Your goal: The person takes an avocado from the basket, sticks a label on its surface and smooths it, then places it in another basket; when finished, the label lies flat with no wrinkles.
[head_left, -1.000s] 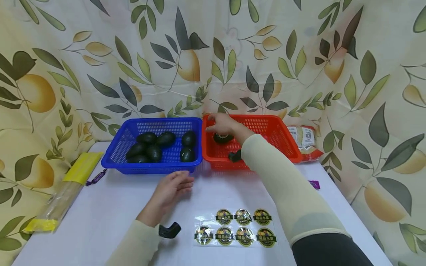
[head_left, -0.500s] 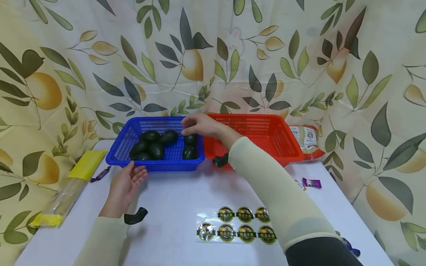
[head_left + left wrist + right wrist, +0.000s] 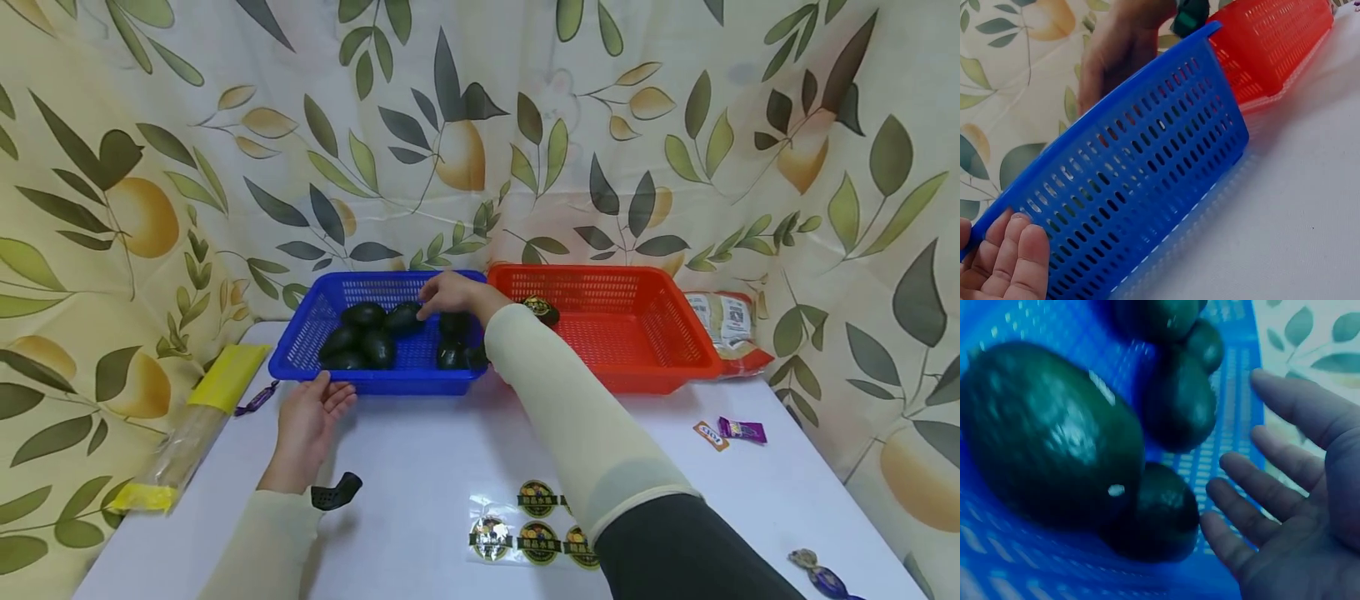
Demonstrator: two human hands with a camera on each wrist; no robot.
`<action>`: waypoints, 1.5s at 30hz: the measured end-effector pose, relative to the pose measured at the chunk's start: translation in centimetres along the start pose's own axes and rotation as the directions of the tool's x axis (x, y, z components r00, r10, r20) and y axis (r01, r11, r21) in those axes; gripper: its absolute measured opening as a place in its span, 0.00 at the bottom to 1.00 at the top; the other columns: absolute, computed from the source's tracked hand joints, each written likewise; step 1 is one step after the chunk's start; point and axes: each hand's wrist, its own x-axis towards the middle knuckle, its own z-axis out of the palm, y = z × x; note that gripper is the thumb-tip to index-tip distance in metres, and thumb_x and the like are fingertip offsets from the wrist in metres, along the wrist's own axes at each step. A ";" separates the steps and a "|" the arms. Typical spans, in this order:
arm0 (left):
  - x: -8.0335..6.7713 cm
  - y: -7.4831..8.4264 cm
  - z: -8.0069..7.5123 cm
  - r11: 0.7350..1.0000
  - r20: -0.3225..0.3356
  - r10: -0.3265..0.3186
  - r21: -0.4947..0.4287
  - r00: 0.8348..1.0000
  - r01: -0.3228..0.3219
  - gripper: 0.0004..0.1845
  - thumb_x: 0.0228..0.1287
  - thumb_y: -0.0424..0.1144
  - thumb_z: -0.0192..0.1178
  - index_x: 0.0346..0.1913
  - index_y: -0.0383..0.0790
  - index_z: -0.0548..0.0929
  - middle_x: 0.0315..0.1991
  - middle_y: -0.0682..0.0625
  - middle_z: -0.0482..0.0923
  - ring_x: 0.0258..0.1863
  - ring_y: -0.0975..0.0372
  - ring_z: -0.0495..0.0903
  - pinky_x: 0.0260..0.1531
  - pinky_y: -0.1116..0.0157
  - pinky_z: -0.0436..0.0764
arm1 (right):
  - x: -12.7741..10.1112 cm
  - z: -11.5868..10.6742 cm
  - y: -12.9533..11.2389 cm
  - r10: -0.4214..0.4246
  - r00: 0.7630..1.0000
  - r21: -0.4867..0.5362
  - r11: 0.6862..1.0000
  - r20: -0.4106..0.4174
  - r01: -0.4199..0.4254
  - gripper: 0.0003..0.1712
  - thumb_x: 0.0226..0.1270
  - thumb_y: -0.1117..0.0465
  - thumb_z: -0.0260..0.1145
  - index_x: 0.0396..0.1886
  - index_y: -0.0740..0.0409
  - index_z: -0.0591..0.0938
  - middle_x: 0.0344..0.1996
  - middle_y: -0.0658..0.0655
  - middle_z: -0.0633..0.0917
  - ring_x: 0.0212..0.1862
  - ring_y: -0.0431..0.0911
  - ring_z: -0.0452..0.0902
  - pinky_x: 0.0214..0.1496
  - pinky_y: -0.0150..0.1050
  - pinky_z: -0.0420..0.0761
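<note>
Head view: right hand (image 3: 450, 293) reached over the blue basket (image 3: 315, 321), which sat at the table's far edge, left of the red basket (image 3: 675, 333). Fingers were loosely spread above the avocados (image 3: 363, 317), gripping none. Nearest fruit lay just below and left of the fingertips, long axis roughly left-right. Left hand (image 3: 311, 417) rested open against the blue basket's near left corner, so the right was the nearer to the fruit. One labelled avocado (image 3: 542, 310) sat in the red basket's near left part. Sticker sheet (image 3: 525, 533) lay toward the table's near edge.

Left wrist view: left fingers (image 3: 1016, 262) lay straight, touching the blue basket's rim (image 3: 1104, 112).

Right wrist view: right hand (image 3: 1285, 512) was open, palm bare, fingers extended. A large avocado (image 3: 1047, 437) lay to their left, tilted, apart from them; a smaller one (image 3: 1157, 519) almost touched the lowest fingertip.
</note>
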 end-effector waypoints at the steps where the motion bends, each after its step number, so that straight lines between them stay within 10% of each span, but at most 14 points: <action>1: 0.0 -0.1 0.0 1.000 0.002 -0.001 -0.001 1.000 0.001 0.11 0.84 0.48 0.48 0.55 0.45 0.68 0.45 0.51 0.80 0.49 0.62 0.85 0.56 0.67 0.84 | 0.2 0.0 0.3 0.029 1.000 -0.017 0.999 0.012 -0.029 0.30 0.71 0.50 0.70 0.68 0.59 0.79 0.64 0.60 0.82 0.65 0.54 0.75 0.75 0.52 0.72; 7: 0.0 -0.5 0.1 0.999 0.008 0.011 0.030 1.000 -0.011 0.12 0.84 0.48 0.47 0.56 0.44 0.68 0.44 0.51 0.81 0.48 0.62 0.86 0.57 0.66 0.84 | 1.0 0.1 1.1 0.166 0.985 -0.085 0.983 0.055 -0.161 0.31 0.70 0.52 0.71 0.70 0.56 0.78 0.67 0.60 0.79 0.66 0.57 0.72 0.76 0.58 0.70; 21: 0.4 -0.3 -0.1 1.000 -0.005 0.028 -0.001 1.000 -0.028 0.11 0.84 0.47 0.48 0.54 0.43 0.68 0.43 0.51 0.82 0.46 0.62 0.85 0.56 0.65 0.85 | 2.2 0.5 0.7 0.158 0.970 -0.089 0.986 0.183 -0.143 0.35 0.71 0.54 0.72 0.74 0.55 0.74 0.72 0.61 0.75 0.70 0.58 0.73 0.76 0.57 0.70; 31: 0.5 -0.4 -0.1 1.000 -0.011 0.026 0.016 1.000 -0.026 0.13 0.83 0.49 0.50 0.56 0.43 0.69 0.45 0.50 0.82 0.48 0.60 0.85 0.57 0.65 0.85 | 2.0 0.9 0.6 0.270 0.895 0.033 0.953 0.354 -0.301 0.42 0.66 0.50 0.76 0.77 0.52 0.71 0.77 0.62 0.68 0.76 0.63 0.64 0.77 0.64 0.64; 45: 0.5 -0.1 -0.2 1.000 -0.013 0.012 0.017 1.000 -0.012 0.14 0.83 0.50 0.50 0.57 0.45 0.68 0.47 0.50 0.82 0.51 0.59 0.85 0.58 0.65 0.84 | 2.3 1.1 0.3 0.191 0.895 0.061 0.970 0.402 -0.234 0.36 0.64 0.54 0.78 0.70 0.49 0.77 0.71 0.58 0.75 0.69 0.57 0.75 0.74 0.58 0.72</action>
